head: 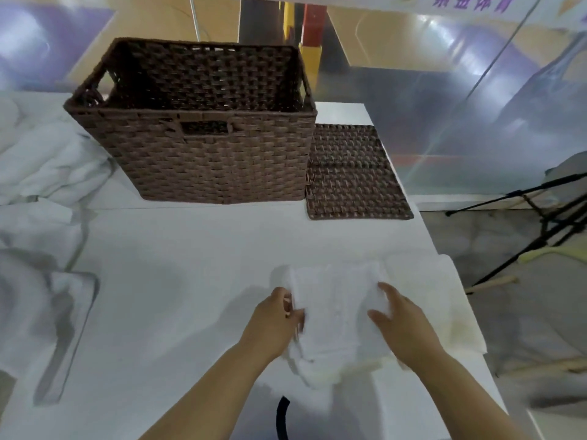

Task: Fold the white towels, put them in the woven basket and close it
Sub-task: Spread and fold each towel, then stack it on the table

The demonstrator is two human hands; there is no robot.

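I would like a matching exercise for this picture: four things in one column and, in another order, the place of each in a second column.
1. brown woven basket
2. flat brown woven lid
3. partly folded white towel
4. heap of crumpled white towels

A. flat on the white table, right of the basket
B. touched by left hand and right hand
C. far side, open
D. left edge

Pairs: 1-C, 2-A, 3-B, 4-D

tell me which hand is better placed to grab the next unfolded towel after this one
Left, likely. The unfolded towels lie heaped at the left edge of the table, on the side of the left hand. The right hand rests on the right part of the folded towel and must reach across.
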